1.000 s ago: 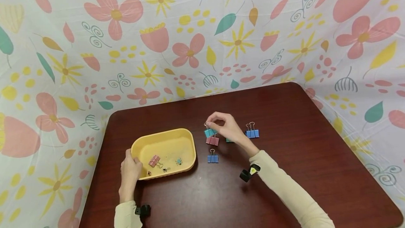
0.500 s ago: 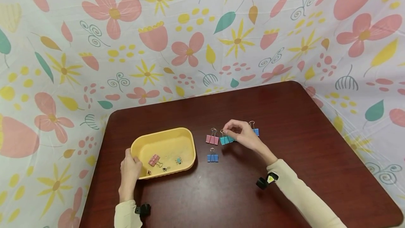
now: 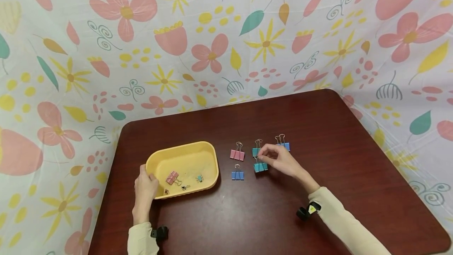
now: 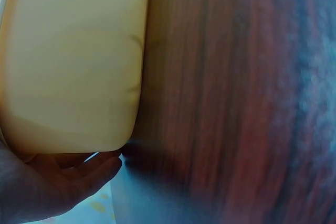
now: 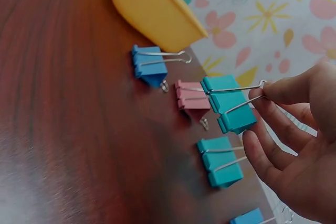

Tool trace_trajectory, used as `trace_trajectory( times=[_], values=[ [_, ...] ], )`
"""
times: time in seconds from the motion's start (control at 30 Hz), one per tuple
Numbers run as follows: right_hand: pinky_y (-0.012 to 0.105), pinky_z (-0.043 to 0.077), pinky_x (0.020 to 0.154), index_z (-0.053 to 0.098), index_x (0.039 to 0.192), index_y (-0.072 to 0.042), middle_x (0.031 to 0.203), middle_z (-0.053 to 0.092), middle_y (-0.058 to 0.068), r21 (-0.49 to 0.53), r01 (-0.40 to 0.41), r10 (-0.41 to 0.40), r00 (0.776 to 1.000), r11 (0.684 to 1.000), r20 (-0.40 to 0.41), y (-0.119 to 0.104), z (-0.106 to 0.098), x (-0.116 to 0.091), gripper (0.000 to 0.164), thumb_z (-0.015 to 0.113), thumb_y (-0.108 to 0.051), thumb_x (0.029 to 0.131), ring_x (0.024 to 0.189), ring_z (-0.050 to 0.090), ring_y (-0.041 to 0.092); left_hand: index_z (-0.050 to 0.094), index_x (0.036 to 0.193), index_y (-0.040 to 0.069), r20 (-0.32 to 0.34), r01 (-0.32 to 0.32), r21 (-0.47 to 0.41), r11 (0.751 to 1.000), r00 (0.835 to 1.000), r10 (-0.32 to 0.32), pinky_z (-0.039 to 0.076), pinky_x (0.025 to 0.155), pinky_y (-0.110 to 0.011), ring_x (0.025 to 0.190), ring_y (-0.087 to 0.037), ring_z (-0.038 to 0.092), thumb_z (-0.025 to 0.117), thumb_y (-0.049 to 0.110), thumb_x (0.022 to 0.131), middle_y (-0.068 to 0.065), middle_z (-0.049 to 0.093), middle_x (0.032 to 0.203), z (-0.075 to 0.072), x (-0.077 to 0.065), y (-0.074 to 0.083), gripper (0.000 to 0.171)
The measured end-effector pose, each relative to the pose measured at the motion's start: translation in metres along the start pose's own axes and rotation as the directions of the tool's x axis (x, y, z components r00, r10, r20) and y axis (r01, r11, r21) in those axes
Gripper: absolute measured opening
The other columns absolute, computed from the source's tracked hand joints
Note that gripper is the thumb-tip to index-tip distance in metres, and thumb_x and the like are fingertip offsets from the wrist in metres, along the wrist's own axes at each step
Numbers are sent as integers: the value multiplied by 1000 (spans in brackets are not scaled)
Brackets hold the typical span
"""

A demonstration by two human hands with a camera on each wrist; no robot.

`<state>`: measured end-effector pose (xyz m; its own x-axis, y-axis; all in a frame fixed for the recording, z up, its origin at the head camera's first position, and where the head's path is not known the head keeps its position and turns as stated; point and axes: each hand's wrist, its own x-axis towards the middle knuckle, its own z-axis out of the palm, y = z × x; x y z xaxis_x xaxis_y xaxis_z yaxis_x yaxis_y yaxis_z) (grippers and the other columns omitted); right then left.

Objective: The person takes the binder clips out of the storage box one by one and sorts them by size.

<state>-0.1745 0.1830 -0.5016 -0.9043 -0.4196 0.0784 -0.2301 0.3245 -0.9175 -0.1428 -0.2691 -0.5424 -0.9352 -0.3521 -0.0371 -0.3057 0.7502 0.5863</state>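
Note:
A teal binder clip (image 3: 260,167) is pinched by its wire handle between the thumb and index finger of my right hand (image 3: 281,161). The right wrist view shows this held clip (image 5: 231,108) in front of a second teal binder clip (image 5: 221,162) on the table. To their left lie a pink binder clip (image 3: 237,155) and a blue binder clip (image 3: 238,175). Just behind my right hand is another blue binder clip (image 3: 286,146), partly covered. My left hand (image 3: 146,186) grips the left end of a yellow bin (image 3: 194,156), thumb at the rim.
Inside the bin lie a pink binder clip (image 3: 172,177), a small teal clip (image 3: 199,178) and tiny dark clips (image 3: 185,187). The dark wooden table (image 3: 226,223) has rounded corners. A flower-patterned cloth (image 3: 212,19) hangs behind it and at the sides.
My right hand has carried the teal clip rightward, from above the pink clip to just in front of the other teal clip. The left hand stays on the bin.

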Motion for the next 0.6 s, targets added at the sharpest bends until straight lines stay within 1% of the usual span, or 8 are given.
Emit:
trace_trajectory(
  times=[0.13, 0.2, 0.37, 0.5, 0.6],
  values=[
    [27, 48, 62, 63, 95, -5, 86, 65, 12, -12, -13, 13, 1000, 1000, -8, 27, 3, -4, 12, 60, -15, 88, 73, 59, 30, 33, 131, 3, 0, -3, 5, 1000, 1000, 3, 41, 72, -51, 90, -41, 55, 37, 11, 92, -29, 56, 108, 0, 0, 0, 40],
    [27, 48, 62, 63, 95, -8, 87, 65, 8, -20, -30, 29, 999, 999, -15, 34, 4, -6, 12, 61, -18, 88, 74, 60, 29, 34, 131, 3, -1, -4, 5, 1000, 1000, 4, 41, 72, -50, 90, -41, 55, 36, 11, 92, -29, 56, 108, 0, 0, 0, 40],
    [27, 47, 59, 64, 93, -12, 85, 65, 4, -32, -68, 67, 997, 997, -38, 46, 10, -9, 10, 62, -20, 87, 73, 60, 29, 34, 131, 3, -3, -6, 3, 1000, 1000, 6, 41, 71, -50, 90, -41, 55, 36, 11, 92, -29, 56, 107, -1, 0, 0, 40],
    [27, 47, 59, 64, 94, -10, 85, 65, 7, -40, -86, 84, 995, 995, -45, 52, 15, -12, 11, 62, -19, 87, 72, 60, 27, 34, 131, 3, -2, -9, 1, 1000, 1000, 9, 41, 71, -50, 90, -41, 56, 36, 11, 92, -29, 56, 107, -1, 0, 1, 39],
    [26, 47, 59, 64, 95, -8, 85, 65, 10, -48, -74, 71, 996, 996, -53, 51, 17, -14, 11, 61, -16, 88, 71, 60, 27, 33, 131, 3, 4, -9, 2, 1000, 1000, 9, 42, 71, -50, 89, -41, 56, 36, 12, 93, -29, 56, 107, -1, -1, 1, 39]
  ],
)
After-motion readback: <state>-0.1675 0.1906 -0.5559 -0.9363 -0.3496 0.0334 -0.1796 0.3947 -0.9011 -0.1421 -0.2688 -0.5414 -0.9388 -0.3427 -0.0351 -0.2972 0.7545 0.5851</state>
